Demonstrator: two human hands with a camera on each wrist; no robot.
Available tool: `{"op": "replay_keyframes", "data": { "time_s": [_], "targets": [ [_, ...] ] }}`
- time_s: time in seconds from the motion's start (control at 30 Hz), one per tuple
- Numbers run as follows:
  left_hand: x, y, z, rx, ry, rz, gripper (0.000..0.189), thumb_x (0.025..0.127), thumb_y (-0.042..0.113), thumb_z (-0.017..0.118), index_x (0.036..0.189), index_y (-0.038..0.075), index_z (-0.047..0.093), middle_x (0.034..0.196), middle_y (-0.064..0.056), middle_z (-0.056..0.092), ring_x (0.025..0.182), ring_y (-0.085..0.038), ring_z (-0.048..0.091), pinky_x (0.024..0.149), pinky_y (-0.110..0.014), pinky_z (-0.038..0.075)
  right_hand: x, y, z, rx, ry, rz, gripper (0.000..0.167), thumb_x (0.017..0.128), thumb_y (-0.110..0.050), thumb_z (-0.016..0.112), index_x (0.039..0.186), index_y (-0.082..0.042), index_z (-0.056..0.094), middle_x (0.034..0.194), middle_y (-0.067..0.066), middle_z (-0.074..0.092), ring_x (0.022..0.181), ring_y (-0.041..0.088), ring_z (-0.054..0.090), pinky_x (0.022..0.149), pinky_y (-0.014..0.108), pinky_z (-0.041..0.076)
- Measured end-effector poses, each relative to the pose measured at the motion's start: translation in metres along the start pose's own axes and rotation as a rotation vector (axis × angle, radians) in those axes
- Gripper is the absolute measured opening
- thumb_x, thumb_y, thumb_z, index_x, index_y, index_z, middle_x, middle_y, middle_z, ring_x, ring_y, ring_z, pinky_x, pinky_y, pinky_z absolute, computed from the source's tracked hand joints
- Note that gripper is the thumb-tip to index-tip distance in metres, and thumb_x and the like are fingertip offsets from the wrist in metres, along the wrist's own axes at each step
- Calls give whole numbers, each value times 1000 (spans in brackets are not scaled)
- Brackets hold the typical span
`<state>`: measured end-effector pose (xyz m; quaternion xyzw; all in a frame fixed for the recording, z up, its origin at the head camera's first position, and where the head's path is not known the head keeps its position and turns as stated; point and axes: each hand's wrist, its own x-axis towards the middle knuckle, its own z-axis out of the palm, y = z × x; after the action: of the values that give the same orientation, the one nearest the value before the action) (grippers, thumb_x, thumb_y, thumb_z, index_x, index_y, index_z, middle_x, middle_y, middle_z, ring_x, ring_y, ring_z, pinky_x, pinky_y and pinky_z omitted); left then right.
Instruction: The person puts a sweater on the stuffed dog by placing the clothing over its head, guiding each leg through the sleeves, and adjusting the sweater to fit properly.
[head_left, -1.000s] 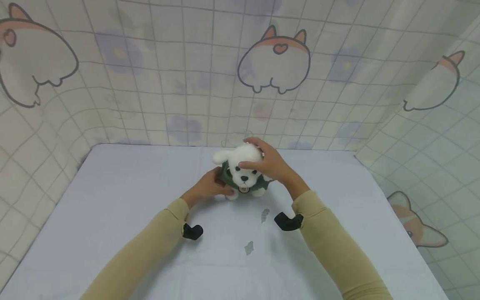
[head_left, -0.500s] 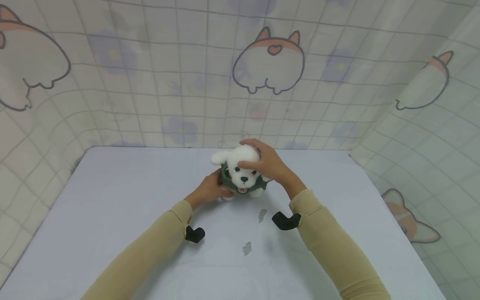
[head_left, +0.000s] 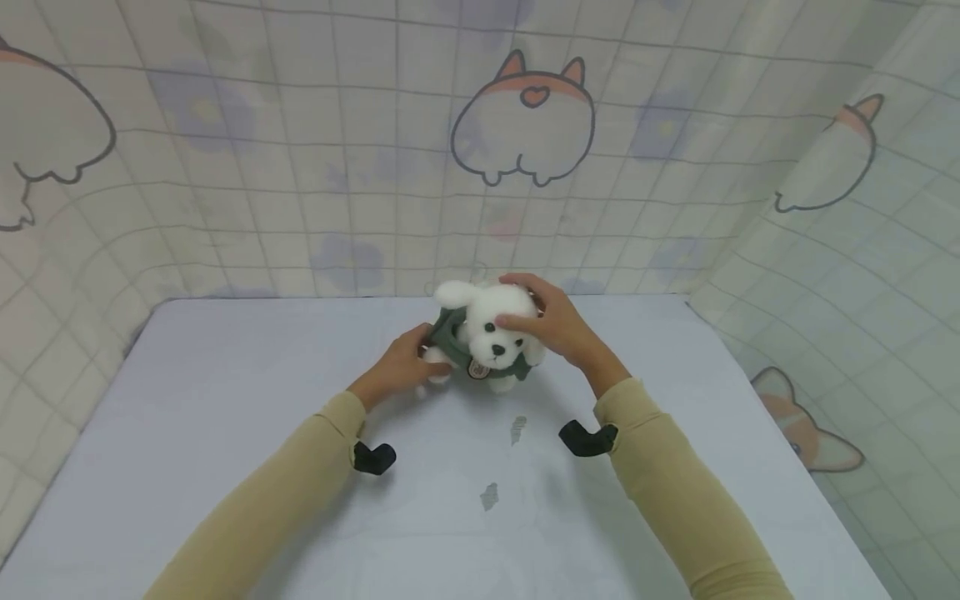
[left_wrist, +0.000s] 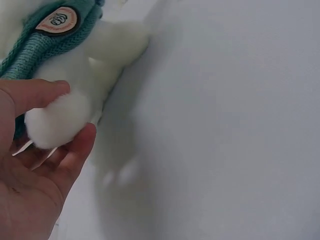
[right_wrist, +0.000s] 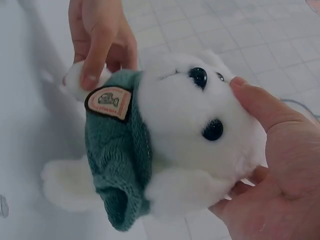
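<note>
A white plush dog (head_left: 491, 346) in a green knitted sweater (right_wrist: 117, 145) is near the back edge of the table, its face turned forward. My right hand (head_left: 551, 321) grips its head from the right, thumb on the forehead beside an eye and the other fingers behind. Low on the other side, my left hand (head_left: 401, 358) pinches one white paw (left_wrist: 60, 120) between thumb and fingers. An oval patch (right_wrist: 110, 102) shows on the sweater's chest. The dog leans to one side. Its back is hidden.
The table (head_left: 225, 392) has a pale cover with two small grey marks (head_left: 489, 497) in front of the dog. A curtain (head_left: 360, 150) with a grid and corgi prints rises close behind and at both sides. Black wrist mounts (head_left: 588, 437) stick out from both sleeves.
The dog has tilted, its ear side rising and its face turning to the right. My left hand has shifted left onto the paw, and my right hand has moved slightly right with the head.
</note>
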<state>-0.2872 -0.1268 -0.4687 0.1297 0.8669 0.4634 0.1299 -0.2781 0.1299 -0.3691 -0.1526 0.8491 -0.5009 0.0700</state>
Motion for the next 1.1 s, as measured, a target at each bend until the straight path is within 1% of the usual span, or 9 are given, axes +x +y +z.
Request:
{"op": "replay_keyframes", "data": {
  "time_s": [0.07,0.2,0.33,0.47,0.57,0.67,0.8,0.93,1.1],
  "targets": [
    [0,2,-4,6,4,15,48,82,26,75,123,15,53,129,-8,59,110,-25,56,90,-39,48,-1,7,-4,10,8,-11,60,84,-33,75,138,-29,49,147,-4,45,137,27,43,104,50,46],
    [-1,7,-13,9,15,61,43,83,23,73,121,13,54,130,-8,60,108,-26,57,89,-39,48,-4,14,-10,31,19,-19,61,85,-31,75,139,-25,49,147,-3,45,137,28,44,104,50,46],
    [-2,13,-22,4,28,88,41,84,19,73,121,12,55,128,-11,59,110,-29,58,92,-42,50,-6,23,-13,53,21,-13,60,86,-29,74,140,-21,49,147,-1,45,139,30,42,108,51,42],
    [-2,19,-29,13,30,82,41,86,19,72,122,14,55,130,-9,57,114,-30,57,93,-44,50,-10,31,-14,87,2,4,58,88,-21,71,141,-19,47,148,3,44,139,33,40,110,53,39],
    [-2,23,-32,20,32,82,39,87,20,71,122,15,56,130,-9,58,113,-29,57,91,-43,51,-14,37,-13,113,-17,22,59,90,-12,67,143,-13,43,148,10,43,137,36,42,108,54,40],
    [-3,27,-34,21,37,84,37,87,19,70,122,16,56,130,-9,58,113,-29,57,89,-42,51,-18,46,-10,145,-33,46,60,90,-8,66,144,-11,41,149,13,42,135,37,43,108,54,40],
    [-3,32,-35,7,34,80,36,89,18,68,122,16,55,130,-9,57,114,-29,57,88,-41,52,-23,59,-4,146,-46,72,57,89,-10,66,142,-14,44,146,10,45,133,36,46,106,53,42],
    [-4,36,-35,0,30,81,35,88,18,68,122,16,57,127,-9,59,109,-28,59,83,-39,54,-28,72,3,115,-63,85,56,88,-12,64,140,-13,45,144,12,46,130,36,49,105,51,43],
    [-3,37,-33,16,23,65,37,87,23,70,123,19,60,125,-7,62,108,-26,60,84,-39,53,-34,86,12,87,-127,141,63,84,-14,62,143,-12,43,146,14,46,131,37,48,110,53,38]
  ]
}}
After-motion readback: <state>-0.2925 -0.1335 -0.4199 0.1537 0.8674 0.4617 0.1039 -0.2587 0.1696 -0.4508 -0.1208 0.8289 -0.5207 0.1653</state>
